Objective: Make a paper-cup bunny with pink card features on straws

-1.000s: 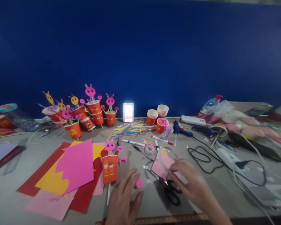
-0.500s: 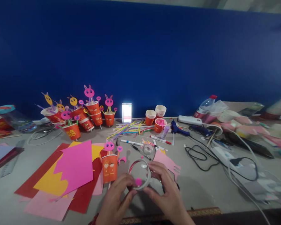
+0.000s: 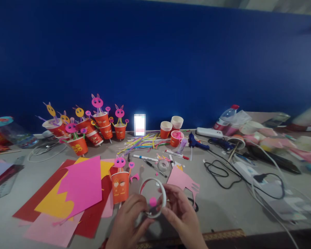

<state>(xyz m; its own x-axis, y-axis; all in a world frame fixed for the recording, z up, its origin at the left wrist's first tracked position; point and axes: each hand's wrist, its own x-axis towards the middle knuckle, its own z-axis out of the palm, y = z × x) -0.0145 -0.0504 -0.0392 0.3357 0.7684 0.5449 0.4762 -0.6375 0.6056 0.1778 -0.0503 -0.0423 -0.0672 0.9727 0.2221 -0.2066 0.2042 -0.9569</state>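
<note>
Between my two hands a roll of white tape (image 3: 164, 200) is held up on its edge, its ring facing me. My left hand (image 3: 132, 216) pinches its lower left rim. My right hand (image 3: 180, 211) grips the right side, thumb in front and fingers partly inside the ring. Within the ring's opening shows a small round pink paper disc (image 3: 152, 202); whether it is held or lies behind cannot be made out. Just left of the roll stands an orange paper cup (image 3: 120, 186) with a pink paper bunny figure (image 3: 119, 161) in it. A curved pink paper piece (image 3: 135, 177) lies beside the cup.
Coloured paper sheets (image 3: 83, 186) lie at left, cut pink paper (image 3: 184, 180) and scissors (image 3: 195, 205) at right. Behind are pens, a clear tape roll (image 3: 163, 165), paper strips (image 3: 142, 141), a blue glue gun (image 3: 197, 142) with its black cable (image 3: 223, 173), and decorated cups (image 3: 77, 146).
The tape roll has turned and dropped slightly, showing more of its outer side. My right fingers have moved into its opening. The camera view has shifted a little.
</note>
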